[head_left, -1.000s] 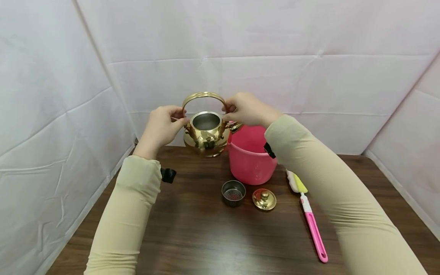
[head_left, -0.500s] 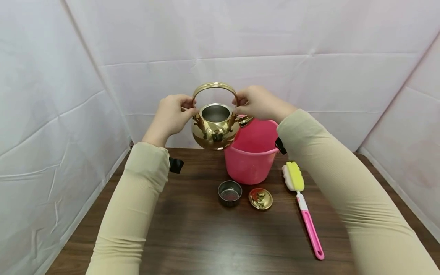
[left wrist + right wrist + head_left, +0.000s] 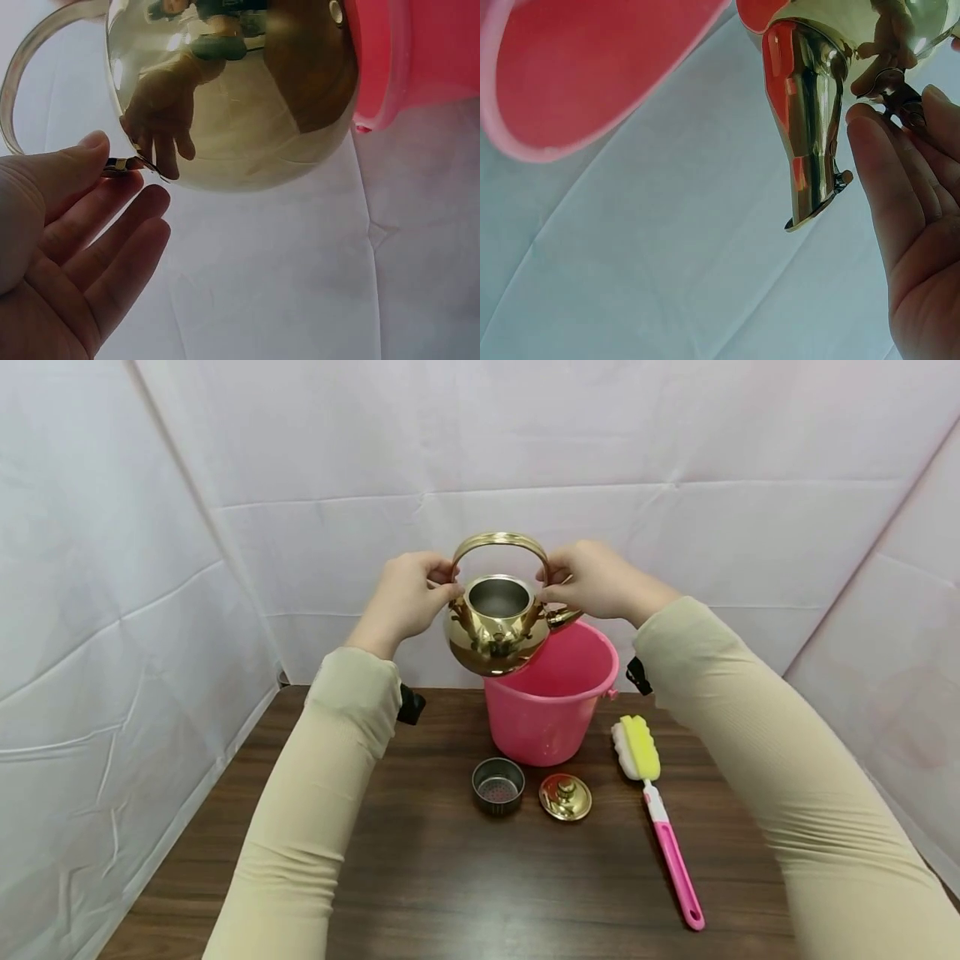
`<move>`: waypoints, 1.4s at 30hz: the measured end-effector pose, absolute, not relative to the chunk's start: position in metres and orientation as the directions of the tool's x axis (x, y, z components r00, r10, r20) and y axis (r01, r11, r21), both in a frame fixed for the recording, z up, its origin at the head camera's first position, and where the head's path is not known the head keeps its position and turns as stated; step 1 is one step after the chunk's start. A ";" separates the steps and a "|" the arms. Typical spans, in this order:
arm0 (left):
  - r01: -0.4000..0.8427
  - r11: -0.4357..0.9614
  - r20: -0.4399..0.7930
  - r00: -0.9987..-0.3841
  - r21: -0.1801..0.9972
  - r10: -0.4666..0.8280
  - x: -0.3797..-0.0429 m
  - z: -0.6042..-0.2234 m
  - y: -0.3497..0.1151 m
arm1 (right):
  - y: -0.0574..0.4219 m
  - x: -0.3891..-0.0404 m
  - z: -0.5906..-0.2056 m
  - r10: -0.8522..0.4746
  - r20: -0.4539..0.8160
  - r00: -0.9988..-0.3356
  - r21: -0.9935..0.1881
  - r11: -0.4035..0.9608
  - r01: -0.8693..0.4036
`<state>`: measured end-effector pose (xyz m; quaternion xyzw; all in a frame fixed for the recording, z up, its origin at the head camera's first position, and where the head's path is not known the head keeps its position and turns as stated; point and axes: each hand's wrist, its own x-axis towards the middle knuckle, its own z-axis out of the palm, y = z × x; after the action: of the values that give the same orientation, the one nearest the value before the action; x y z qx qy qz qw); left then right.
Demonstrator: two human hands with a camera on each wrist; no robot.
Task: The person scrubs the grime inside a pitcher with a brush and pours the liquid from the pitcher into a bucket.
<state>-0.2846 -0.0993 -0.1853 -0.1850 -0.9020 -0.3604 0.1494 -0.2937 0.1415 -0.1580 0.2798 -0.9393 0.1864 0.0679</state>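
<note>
A shiny gold kettle [image 3: 491, 647] with no lid on hangs in the air, its arched handle up and its spout [image 3: 810, 127] to the right. My left hand [image 3: 408, 597] pinches the left foot of the handle between thumb and fingers, as the left wrist view shows from close by. On the other side my right hand [image 3: 600, 581] pinches the handle's right foot, near the spout. The kettle overlaps the left rim of a pink bucket [image 3: 543, 722] in the head view; in the left wrist view its body [image 3: 247, 112] shows beside the bucket.
In front of the bucket, a small metal strainer cup [image 3: 498, 787] and a gold lid [image 3: 566, 797] lie on the dark wooden table [image 3: 420, 877]. A sponge brush [image 3: 671, 852] with a pink handle lies at the right. White cloth [image 3: 337, 443] hangs behind.
Both hands have carried the kettle to the right and somewhat up, from left of the bucket to over its left side. Their hold on the handle looks the same.
</note>
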 end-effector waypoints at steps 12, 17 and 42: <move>0.464 0.664 0.385 -0.881 0.587 0.275 -0.297 -0.189 -0.080 | 0.160 -0.288 -0.163 -0.477 0.297 -0.828 -0.268 0.790 -0.551; 0.482 0.670 0.375 -0.873 0.564 0.312 -0.298 -0.191 -0.073 | 0.168 -0.289 -0.171 -0.450 0.323 -0.833 -0.272 0.799 -0.537; 0.518 0.727 0.338 -0.853 0.451 0.398 -0.301 -0.201 -0.059 | 0.183 -0.289 -0.201 -0.437 0.404 -0.804 -0.207 0.812 -0.545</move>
<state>-0.3009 -0.0592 -0.2014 -0.2479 -0.9228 -0.2739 0.1097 -0.2891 0.1834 -0.2006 0.2622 -0.9364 0.1584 0.1712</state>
